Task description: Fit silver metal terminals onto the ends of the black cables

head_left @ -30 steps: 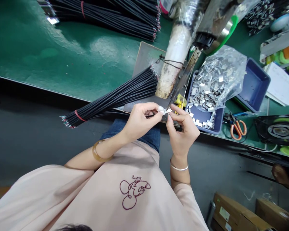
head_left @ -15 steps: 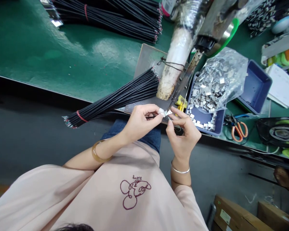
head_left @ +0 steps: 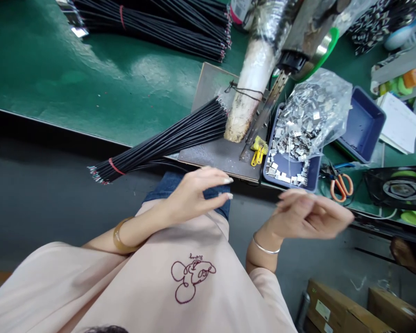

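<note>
**Hands Apart at Bench Edge; Right Grip Not Verifiable**

Visibility limits: The right hand [head_left: 310, 215] is blurred; its fingertips cannot be made out, nor whether anything is held in them. The tube [head_left: 249, 78] runs out of view at the top and covers part of the board [head_left: 235, 162]. The bag [head_left: 333, 92] covers part of the front tray [head_left: 314, 178] and overlaps the rear tray [head_left: 365, 122]. The rear cables [head_left: 166, 32] are cut off by the upper edge of the view. Markings on the papers [head_left: 400, 122] are too small to read.

Left hand [head_left: 197, 192]: Positioned over the lap, in front of the board. Thumb and fingers are parted, with a clear gap between the tips.

Right hand: Positioned off the bench edge, near the front tray and the pliers [head_left: 341, 187]. Fingers are curled; whether they are pressed together or pinching a part cannot be told.

Workpieces: The bundle [head_left: 173, 132] lies diagonally, one end on the board beside the tube, the other projecting past the bench edge. A red band [head_left: 116, 166] encircles it near the projecting end. Metal parts [head_left: 284, 176] line the front tray's near side; more are heaped behind, partly inside the bag.
</note>
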The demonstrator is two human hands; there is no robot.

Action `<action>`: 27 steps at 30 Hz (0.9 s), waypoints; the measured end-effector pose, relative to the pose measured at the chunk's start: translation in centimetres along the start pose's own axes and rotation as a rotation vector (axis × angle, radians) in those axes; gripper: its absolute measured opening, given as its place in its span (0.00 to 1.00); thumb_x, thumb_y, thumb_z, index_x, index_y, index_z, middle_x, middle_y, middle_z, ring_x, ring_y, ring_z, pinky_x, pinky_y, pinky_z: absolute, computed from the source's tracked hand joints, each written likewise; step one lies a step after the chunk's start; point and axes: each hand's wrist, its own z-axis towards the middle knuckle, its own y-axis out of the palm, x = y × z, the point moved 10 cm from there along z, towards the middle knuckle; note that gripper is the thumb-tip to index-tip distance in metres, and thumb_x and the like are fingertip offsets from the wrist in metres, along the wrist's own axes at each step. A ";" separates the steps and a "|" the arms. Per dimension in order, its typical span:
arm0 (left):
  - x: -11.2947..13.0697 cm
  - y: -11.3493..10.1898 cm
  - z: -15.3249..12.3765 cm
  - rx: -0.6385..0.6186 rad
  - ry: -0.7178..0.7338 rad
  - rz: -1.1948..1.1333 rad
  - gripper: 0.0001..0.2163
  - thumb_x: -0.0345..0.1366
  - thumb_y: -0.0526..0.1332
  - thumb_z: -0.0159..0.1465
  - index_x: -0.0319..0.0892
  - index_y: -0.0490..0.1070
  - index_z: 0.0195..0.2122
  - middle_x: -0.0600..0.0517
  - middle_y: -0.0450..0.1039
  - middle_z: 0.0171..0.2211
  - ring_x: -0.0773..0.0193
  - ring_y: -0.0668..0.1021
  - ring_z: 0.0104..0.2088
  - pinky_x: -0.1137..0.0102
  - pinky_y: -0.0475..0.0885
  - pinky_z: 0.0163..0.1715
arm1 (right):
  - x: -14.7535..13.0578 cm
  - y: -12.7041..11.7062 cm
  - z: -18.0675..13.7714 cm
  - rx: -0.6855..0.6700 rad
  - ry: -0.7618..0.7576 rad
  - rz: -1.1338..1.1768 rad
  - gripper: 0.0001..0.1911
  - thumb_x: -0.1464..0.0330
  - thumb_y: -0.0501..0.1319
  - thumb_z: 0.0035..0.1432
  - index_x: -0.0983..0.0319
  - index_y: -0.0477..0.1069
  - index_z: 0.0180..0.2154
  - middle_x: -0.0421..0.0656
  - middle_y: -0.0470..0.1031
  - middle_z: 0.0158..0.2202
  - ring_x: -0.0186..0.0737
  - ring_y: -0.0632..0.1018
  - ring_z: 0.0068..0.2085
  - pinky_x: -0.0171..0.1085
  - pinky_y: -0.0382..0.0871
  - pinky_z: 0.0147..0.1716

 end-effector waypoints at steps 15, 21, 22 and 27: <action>-5.5 -10.2 -0.7 0.298 -0.415 1.012 0.23 0.56 0.51 0.70 0.45 0.77 0.49 0.45 0.80 0.39 0.52 0.75 0.37 0.62 0.59 0.34 | 10.2 4.6 0.9 -0.836 0.254 -0.352 0.05 0.67 0.64 0.57 0.59 0.70 0.30 0.39 0.78 0.34 0.35 0.78 0.33 0.35 0.72 0.33; -3.7 -11.1 2.1 0.035 -0.443 1.005 0.21 0.53 0.55 0.70 0.44 0.80 0.37 0.50 0.77 0.27 0.60 0.72 0.29 0.68 0.58 0.32 | 11.4 6.3 0.4 -0.914 0.261 -0.348 0.05 0.67 0.61 0.57 0.60 0.70 0.29 0.38 0.76 0.30 0.33 0.73 0.28 0.36 0.68 0.31; -3.8 -11.2 2.7 0.000 -0.430 0.978 0.20 0.52 0.56 0.69 0.44 0.81 0.37 0.50 0.77 0.27 0.62 0.70 0.28 0.68 0.59 0.34 | 11.4 6.3 0.5 -0.914 0.250 -0.360 0.05 0.68 0.61 0.57 0.59 0.70 0.29 0.38 0.75 0.29 0.34 0.73 0.28 0.36 0.67 0.32; -6.6 -12.4 5.8 0.012 -0.368 0.775 0.21 0.52 0.60 0.66 0.38 0.81 0.32 0.56 0.68 0.19 0.71 0.61 0.26 0.69 0.64 0.44 | 11.5 6.2 0.5 -0.895 0.244 -0.373 0.05 0.68 0.60 0.56 0.59 0.69 0.28 0.38 0.75 0.28 0.34 0.73 0.29 0.36 0.66 0.33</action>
